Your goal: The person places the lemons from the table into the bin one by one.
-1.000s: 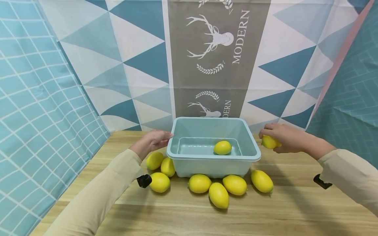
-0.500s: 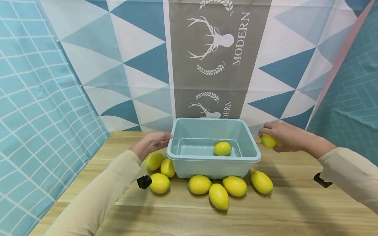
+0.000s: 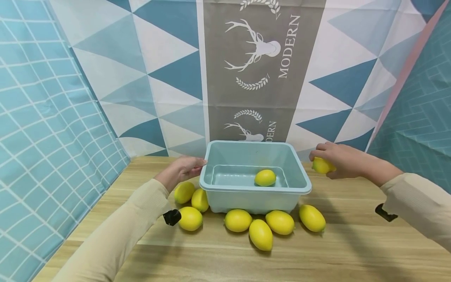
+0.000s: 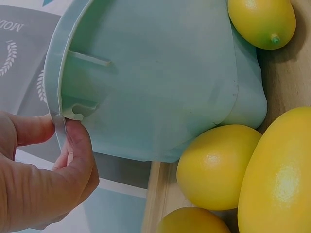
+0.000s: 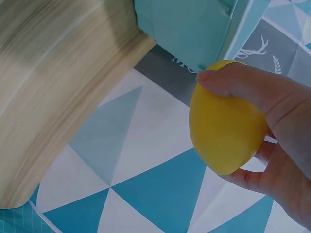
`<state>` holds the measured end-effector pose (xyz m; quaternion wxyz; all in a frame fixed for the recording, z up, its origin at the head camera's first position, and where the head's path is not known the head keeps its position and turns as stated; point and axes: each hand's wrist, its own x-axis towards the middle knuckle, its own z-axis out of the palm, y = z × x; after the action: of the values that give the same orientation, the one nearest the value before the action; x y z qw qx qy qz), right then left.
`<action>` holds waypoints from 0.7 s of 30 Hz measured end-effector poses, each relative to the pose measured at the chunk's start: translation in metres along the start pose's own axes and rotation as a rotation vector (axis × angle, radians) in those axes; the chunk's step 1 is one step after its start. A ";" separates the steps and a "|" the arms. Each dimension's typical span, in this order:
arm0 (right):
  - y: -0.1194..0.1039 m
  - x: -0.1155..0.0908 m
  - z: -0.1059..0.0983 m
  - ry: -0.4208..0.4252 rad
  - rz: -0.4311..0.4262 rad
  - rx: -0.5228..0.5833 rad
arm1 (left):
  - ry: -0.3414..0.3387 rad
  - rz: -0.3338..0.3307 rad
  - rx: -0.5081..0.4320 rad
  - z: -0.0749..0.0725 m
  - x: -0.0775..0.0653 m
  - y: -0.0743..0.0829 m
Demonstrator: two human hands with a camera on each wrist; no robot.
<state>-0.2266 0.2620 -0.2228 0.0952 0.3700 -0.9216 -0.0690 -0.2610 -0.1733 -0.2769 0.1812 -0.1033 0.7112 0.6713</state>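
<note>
A pale blue plastic basin stands on the table near the back wall, one lemon lying on its floor towards the right. My left hand pinches the basin's left rim between thumb and fingers; in the left wrist view that hand has the rim between thumb and forefinger. To the right of the basin, above the table, my right hand grips another lemon. The right wrist view has this lemon between the thumb and fingers of the right hand.
Loose lemons lie around the basin: several at its left side, several along its front, one at the front right corner. The wooden table ends at a patterned cloth wall behind.
My right hand has risen slightly with its lemon, still right of the basin. The left hand keeps its place on the rim, and the loose lemons stay put.
</note>
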 end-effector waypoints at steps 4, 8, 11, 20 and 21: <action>-0.001 0.002 -0.003 -0.007 0.005 0.009 | -0.006 0.002 -0.009 0.000 0.000 -0.001; -0.002 0.003 -0.004 -0.018 0.014 0.023 | -0.004 0.003 -0.013 0.000 0.000 -0.001; -0.003 0.004 -0.005 -0.028 0.013 0.025 | 0.000 0.002 -0.004 0.000 0.000 -0.001; -0.004 0.012 -0.014 -0.035 -0.007 0.012 | -0.004 0.007 -0.006 0.000 0.001 -0.001; -0.005 0.012 -0.014 -0.038 -0.005 0.015 | -0.005 0.006 -0.005 0.000 0.001 -0.001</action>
<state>-0.2291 0.2491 -0.2085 0.0747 0.3717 -0.9227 -0.0693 -0.2614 -0.1730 -0.2780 0.1809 -0.1001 0.7093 0.6739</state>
